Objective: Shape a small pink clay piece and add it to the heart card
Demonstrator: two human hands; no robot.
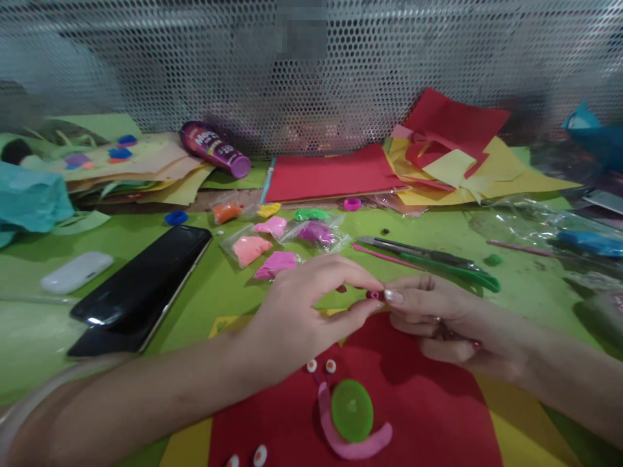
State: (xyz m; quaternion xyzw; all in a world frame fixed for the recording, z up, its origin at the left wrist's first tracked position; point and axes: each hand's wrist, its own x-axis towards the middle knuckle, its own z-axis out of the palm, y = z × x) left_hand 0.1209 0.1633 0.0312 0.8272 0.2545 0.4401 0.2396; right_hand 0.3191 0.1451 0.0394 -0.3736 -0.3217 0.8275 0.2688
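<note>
Between the fingertips of my left hand (311,305) and my right hand (438,311) is a small dark-pink piece of modelling clay (374,295), pinched from both sides. Both hands are closed on it, above the top edge of a red paper sheet (438,402) that lies on yellow paper (520,421). Below them on the red sheet sits a snail shape: a light-green disc (352,410) on a curved pink clay strip (333,438). Two white eyes with orange centres (321,366) top it. Another pair of eyes (259,455) shows at the bottom edge.
Several bags of coloured clay (250,250) lie beyond my left hand. A green utility knife (438,259) rests beyond my right. At left are a black phone (146,279) and a white case (78,271). Coloured paper (331,175) and a purple can (214,149) line the perforated metal panel (311,97).
</note>
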